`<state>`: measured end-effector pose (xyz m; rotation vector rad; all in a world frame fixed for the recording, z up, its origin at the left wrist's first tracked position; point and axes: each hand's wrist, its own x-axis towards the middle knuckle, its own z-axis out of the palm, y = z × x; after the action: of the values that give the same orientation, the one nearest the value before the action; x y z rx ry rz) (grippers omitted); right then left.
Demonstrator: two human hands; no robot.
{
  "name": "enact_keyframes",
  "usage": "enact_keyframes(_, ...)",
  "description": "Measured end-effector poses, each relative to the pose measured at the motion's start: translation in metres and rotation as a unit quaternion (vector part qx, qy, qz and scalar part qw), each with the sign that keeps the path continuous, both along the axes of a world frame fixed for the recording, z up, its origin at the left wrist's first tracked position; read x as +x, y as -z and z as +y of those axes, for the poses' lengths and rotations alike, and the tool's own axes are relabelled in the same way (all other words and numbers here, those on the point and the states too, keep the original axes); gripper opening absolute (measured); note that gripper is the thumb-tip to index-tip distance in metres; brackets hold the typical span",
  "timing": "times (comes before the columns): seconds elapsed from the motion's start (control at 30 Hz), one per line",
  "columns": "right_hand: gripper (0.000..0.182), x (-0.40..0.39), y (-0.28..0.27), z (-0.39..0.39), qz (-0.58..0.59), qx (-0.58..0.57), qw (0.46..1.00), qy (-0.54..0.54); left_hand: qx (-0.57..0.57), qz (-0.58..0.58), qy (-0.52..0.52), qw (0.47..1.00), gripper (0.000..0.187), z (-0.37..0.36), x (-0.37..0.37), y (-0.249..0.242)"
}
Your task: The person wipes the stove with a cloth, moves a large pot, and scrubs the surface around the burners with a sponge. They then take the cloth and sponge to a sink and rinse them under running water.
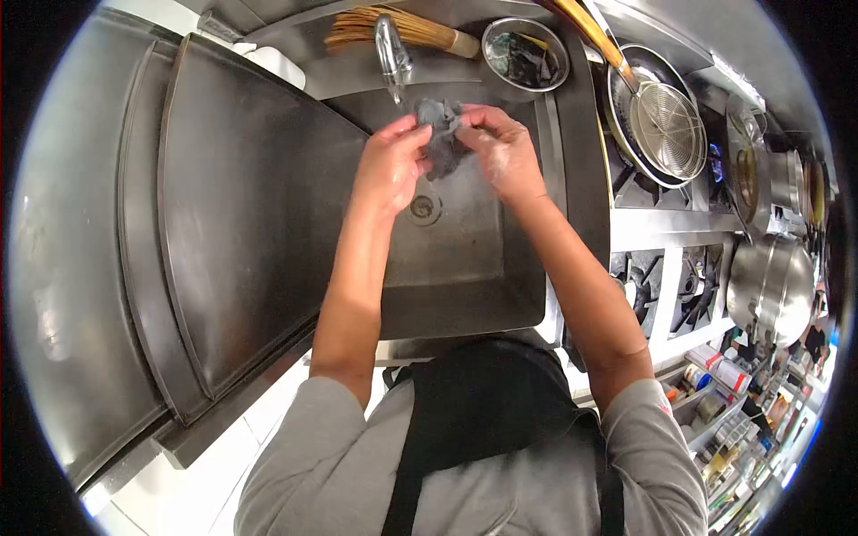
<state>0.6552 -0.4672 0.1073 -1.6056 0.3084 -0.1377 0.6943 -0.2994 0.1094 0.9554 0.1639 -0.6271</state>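
Note:
Both of my hands grip a crumpled, wet grey cloth [444, 134] above the metal sink [447, 255]. My left hand [391, 165] pinches its left side between thumb and fingers. On the other side, my right hand [508, 156] closes on the cloth's upper right edge, and its skin looks wet. The dark lower part of the cloth hangs between the hands. Just behind it is the chrome faucet [391, 52], its spout pointing down near the cloth. The round drain [424, 209] shows in the sink floor below.
A bamboo brush [407, 31] lies behind the faucet, beside a metal bowl [525, 55] with dark scraps or pads in it. To the right, a wire strainer [666, 132] rests over a pan on the stove. A large steel pot [770, 290] stands farther right. Metal counter [250, 196] spans the left.

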Motion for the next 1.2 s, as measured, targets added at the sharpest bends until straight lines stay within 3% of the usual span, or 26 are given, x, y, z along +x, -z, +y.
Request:
enact_keyframes(0.1, 0.01, 0.002, -0.014, -0.003, -0.012, 0.174, 0.983, 0.048, -0.031, 0.012, -0.076, 0.997, 0.025, 0.019, -0.006, 0.02)
enact_keyframes(0.2, 0.009, 0.014, -0.018, -0.015, 0.022, 0.229, 0.973, 0.024, 0.024, 0.032, -0.077, 0.996, 0.031, 0.043, -0.016, 0.044)
enact_keyframes(0.23, 0.009, 0.018, -0.018, -0.017, 0.018, 0.252, 0.967, 0.012, 0.149, -0.058, -0.066, 0.985, 0.034, 0.042, -0.021, 0.062)
enact_keyframes(0.27, 0.008, 0.018, -0.025, -0.011, 0.035, 0.21, 0.977, -0.016, 0.271, -0.146, -0.055, 0.95, 0.038, 0.042, -0.026, 0.084)
enact_keyframes(0.3, 0.008, 0.019, -0.03, -0.007, 0.053, 0.143, 0.987, -0.058, 0.389, -0.229, -0.045, 0.891, 0.042, 0.037, -0.029, 0.071)
enact_keyframes(0.33, 0.008, 0.021, -0.035, -0.004, 0.068, 0.074, 0.99, -0.099, 0.431, -0.321, -0.059, 0.841, 0.054, 0.031, -0.033, 0.057)
enact_keyframes(0.37, 0.009, 0.024, -0.04, 0.0, 0.082, 0.003, 0.987, -0.139, 0.41, -0.339, -0.055, 0.845, 0.051, 0.023, -0.029, 0.052)
enact_keyframes(0.4, 0.012, 0.024, -0.034, 0.006, 0.006, -0.031, 0.985, -0.169, 0.388, -0.355, -0.051, 0.849, 0.049, 0.016, -0.025, 0.049)
enact_keyframes(0.43, 0.013, 0.026, -0.037, 0.009, 0.026, -0.029, 0.986, -0.165, 0.368, -0.369, -0.046, 0.852, 0.046, 0.013, -0.023, 0.045)
enact_keyframes(0.47, 0.014, 0.027, -0.043, 0.012, 0.048, -0.026, 0.986, -0.159, 0.359, -0.326, 0.06, 0.872, 0.032, 0.012, -0.016, -0.004)
enact_keyframes(0.53, 0.025, 0.027, -0.052, 0.009, 0.043, 0.019, 0.986, -0.163, 0.286, -0.312, -0.005, 0.906, 0.022, 0.007, -0.007, 0.0)
enact_keyframes(0.57, 0.026, 0.026, -0.058, 0.005, 0.022, -0.075, 0.979, -0.187, 0.249, -0.301, -0.035, 0.92, 0.017, 0.004, -0.003, 0.004)
enact_keyframes(0.63, 0.028, 0.025, -0.069, -0.002, -0.022, -0.255, 0.939, -0.229, 0.301, -0.345, -0.044, 0.888, 0.016, 0.003, 0.002, 0.001)
enact_keyframes(0.7, 0.025, 0.03, -0.063, -0.01, -0.02, -0.248, 0.938, -0.243, 0.35, -0.376, -0.034, 0.857, 0.022, -0.003, 0.004, -0.001)
enact_keyframes(0.73, 0.024, 0.032, -0.064, -0.012, -0.03, -0.26, 0.938, -0.228, 0.31, -0.344, -0.001, 0.887, 0.027, -0.006, 0.004, 0.005)
enact_keyframes(0.83, 0.022, 0.026, -0.068, -0.009, -0.057, -0.285, 0.937, -0.192, 0.415, -0.435, 0.044, 0.798, 0.036, -0.004, -0.001, 0.03)
enact_keyframes(0.87, 0.021, 0.022, -0.069, -0.006, -0.067, -0.29, 0.937, -0.183, 0.419, -0.411, 0.095, 0.804, 0.044, -0.002, 0.0, 0.037)
enact_keyframes(0.97, 0.02, 0.023, -0.076, -0.014, -0.095, -0.326, 0.926, -0.165, 0.487, -0.442, 0.166, 0.735, 0.043, 0.021, 0.002, 0.102)
enact_keyframes(1.07, 0.021, 0.029, -0.086, -0.041, -0.099, -0.351, 0.919, -0.152, 0.474, -0.409, 0.216, 0.749, 0.043, 0.051, -0.002, 0.093)
enact_keyframes(1.17, 0.024, 0.043, -0.102, -0.057, -0.062, -0.309, 0.948, -0.047, 0.369, -0.349, 0.096, 0.856, 0.04, 0.068, -0.014, 0.099)
enact_keyframes(1.2, 0.026, 0.049, -0.111, -0.059, -0.023, -0.315, 0.949, -0.003, 0.253, -0.265, 0.045, 0.929, 0.04, 0.063, -0.012, 0.101)
